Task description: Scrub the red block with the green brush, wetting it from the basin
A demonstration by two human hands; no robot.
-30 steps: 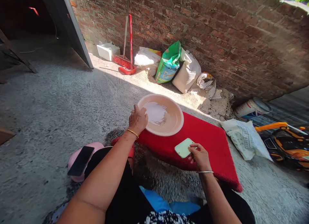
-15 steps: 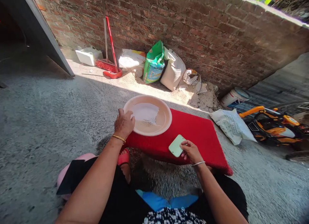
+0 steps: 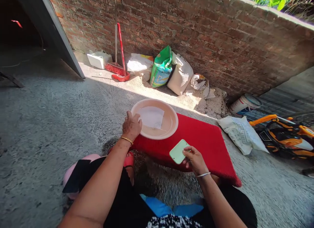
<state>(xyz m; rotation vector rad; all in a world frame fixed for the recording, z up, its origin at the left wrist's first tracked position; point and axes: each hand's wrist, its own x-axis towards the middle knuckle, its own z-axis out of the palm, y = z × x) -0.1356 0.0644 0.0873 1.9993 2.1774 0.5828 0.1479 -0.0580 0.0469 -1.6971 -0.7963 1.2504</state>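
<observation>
A pale pink basin (image 3: 169, 133) sits on the left part of a bench with a red cover (image 3: 203, 133). Inside it lies what looks like shallow clear liquid with a bright white reflection. My left hand (image 3: 132, 124) grips the basin's left rim, fingers bent over the edge. Held between the thumb and fingers of my right hand (image 3: 194, 158) is a thin, pale green flat plastic piece (image 3: 178, 152), with rounded corners and small holes near them. It hovers tilted over the bench's near edge, right of the basin. Its exact kind cannot be made out.
Along the brick wall (image 3: 208, 41) stand a red broom and dustpan (image 3: 121, 77), a green sack (image 3: 160, 69), a pale sack (image 3: 181, 77) and a bucket (image 3: 245, 104). At right are a white bag (image 3: 242, 134) and an orange toy digger (image 3: 289, 136). My knees flank the bench.
The view has shifted, so the scene sits slightly further right and lower. The reflection's ragged edge has become smoother. Both hands keep their holds; the green piece has moved slightly left towards the basin.
</observation>
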